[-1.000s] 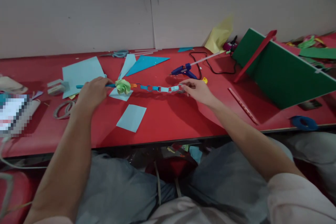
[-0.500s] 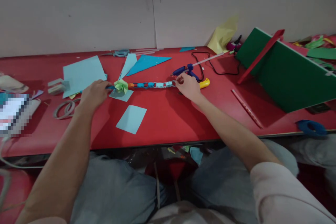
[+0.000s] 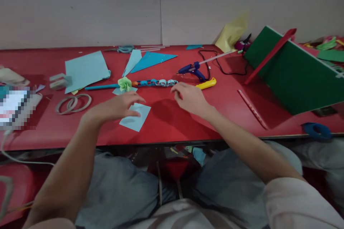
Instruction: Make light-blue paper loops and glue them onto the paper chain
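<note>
The left hand [image 3: 115, 106] has its thumb and fingers spread well apart, with nothing between them; it is over the left side of a pale blue paper square [image 3: 138, 123] near the front edge of the red counter [image 3: 172, 130], though whether it touches the paper cannot be told. The right hand [image 3: 189, 96] has its fingers bent, with a small gap by the thumb; whether the tips meet cannot be told, and no object shows in its grasp; it is just in front of the right end of a paper chain [image 3: 153, 83].

The chain lies level with the counter's back edge and a little closer to it than to the front edge; its left end meets a pale green paper flower [image 3: 125, 84], and a blue stick [image 3: 100, 87] runs on leftward from there.

Along the back edge lie scissors [image 3: 125, 48] and a blue paper triangle [image 3: 154, 61]; right of these is a glue gun [image 3: 189, 68], with a yellow handle [image 3: 207, 84] just in front of it; two pale rings [image 3: 61, 108] overlap towards the left; a green board [image 3: 290, 68] leans at the right, and a blue ring [image 3: 309, 129] sits by the front edge there; a plain wall [image 3: 80, 10] rises behind.
</note>
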The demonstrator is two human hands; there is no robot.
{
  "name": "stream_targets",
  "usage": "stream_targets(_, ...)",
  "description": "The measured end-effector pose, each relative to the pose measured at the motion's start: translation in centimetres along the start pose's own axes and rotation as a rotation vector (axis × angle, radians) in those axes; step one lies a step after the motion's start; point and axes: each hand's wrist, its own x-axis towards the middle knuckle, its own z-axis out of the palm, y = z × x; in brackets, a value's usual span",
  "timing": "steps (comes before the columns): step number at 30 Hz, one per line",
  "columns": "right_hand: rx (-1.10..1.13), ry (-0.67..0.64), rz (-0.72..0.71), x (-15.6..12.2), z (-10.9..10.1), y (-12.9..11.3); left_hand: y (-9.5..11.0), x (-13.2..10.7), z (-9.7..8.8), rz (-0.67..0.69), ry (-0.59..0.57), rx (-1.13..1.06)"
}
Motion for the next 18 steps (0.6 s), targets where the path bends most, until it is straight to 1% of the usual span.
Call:
stream_targets(1,-0.001,-0.056,-0.045,-0.2,0.4,-0.8,0.0,0.2,0.8,0.012,-0.024,0.009)
stream_targets(3,0.011,-0.127,-0.121,-0.4,1.3,-2.2,-0.3,0.9,2.1,-0.002,0.01,0.069)
stream_targets(5,0.03,-0.167,-0.169,-0.3,2.1,-3.1,-0.5,1.5,2.8,-0.001,0.025,0.116)
stream_targets(7,0.052,-0.203,-0.178,0.0,2.6,-3.5,-0.2,1.9,3.0,-0.027,0.041,0.096)
stream_targets(9,0.101,-0.229,-0.145,0.4,2.9,-3.4,0.6,2.0,3.0,-0.053,0.079,-0.008)
stream_targets(12,0.267,-0.231,-0.085,1.3,3.3,-2.6,2.0,2.5,3.4,-0.032,0.187,-0.215)
stream_targets(14,0.382,-0.22,-0.072,1.8,3.5,-1.8,2.7,3.2,3.9,-0.048,0.286,-0.331)
stream_targets(18,0.579,-0.098,-0.003,2.3,4.2,0.1,2.8,5.2,5.7,-0.134,0.517,-0.595)
